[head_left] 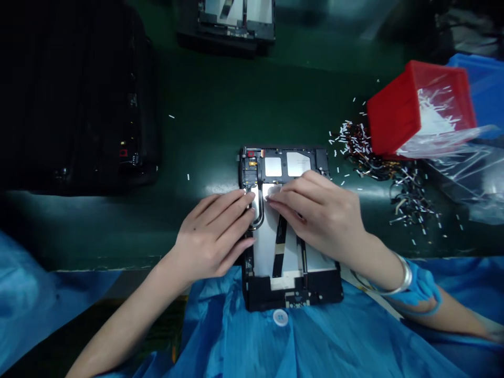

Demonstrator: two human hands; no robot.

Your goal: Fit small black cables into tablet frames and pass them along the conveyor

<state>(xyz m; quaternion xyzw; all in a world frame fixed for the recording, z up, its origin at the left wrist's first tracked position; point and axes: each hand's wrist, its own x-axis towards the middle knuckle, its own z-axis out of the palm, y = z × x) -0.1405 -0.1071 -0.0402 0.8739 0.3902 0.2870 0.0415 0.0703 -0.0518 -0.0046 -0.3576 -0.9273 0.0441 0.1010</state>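
Observation:
An opened tablet (pixel 315 291) lies in front of me with its silver battery and black ribbon cables exposed, its near end over the table edge. My left hand (pixel 214 236) rests on its left side, fingers stretched out and fingertips beside a thin dark cable (pixel 261 210) that curves along the battery. Over the battery, my right hand (pixel 321 210) pinches thumb and fingers together close to that cable. Whatever sits between those fingertips is too small or hidden to make out. A wide black ribbon cable (pixel 280 244) runs below the right hand.
A red bin (pixel 394 113) holding small white pieces stands at right, before a blue bin (pixel 484 89). Thin wires (pixel 413 199), scattered white bits and clear plastic bags (pixel 472 178) lie around it. Black devices are stacked (pixel 79 105) at left; another opened device (pixel 236 31) is at the back.

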